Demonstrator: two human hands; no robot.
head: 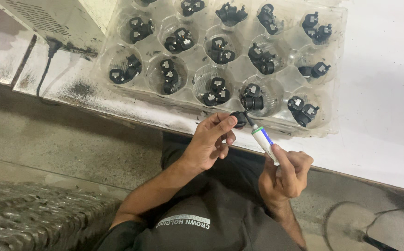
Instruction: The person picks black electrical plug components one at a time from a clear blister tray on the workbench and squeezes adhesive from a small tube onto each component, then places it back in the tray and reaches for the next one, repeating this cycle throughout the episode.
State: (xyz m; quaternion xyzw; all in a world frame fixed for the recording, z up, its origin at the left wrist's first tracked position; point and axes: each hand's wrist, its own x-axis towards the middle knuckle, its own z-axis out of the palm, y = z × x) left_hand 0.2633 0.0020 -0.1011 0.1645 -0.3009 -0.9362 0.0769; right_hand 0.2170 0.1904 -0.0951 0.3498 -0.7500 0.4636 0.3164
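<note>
My left hand [211,142] pinches a small black plastic part [240,119] between thumb and fingers, just below the edge of a clear plastic tray [337,69]. Held in my right hand [285,174] is a small white tube with a green and blue band [263,139], and its dark nozzle tip touches the black part. The tray has several round pockets, each holding one or two similar black parts [218,50].
The tray lies on a white, scuffed table [388,107] whose front edge runs across the view. A grey box [48,18] with a black cable [44,69] stands at the back left. Metal grating [30,218] lies at the lower left.
</note>
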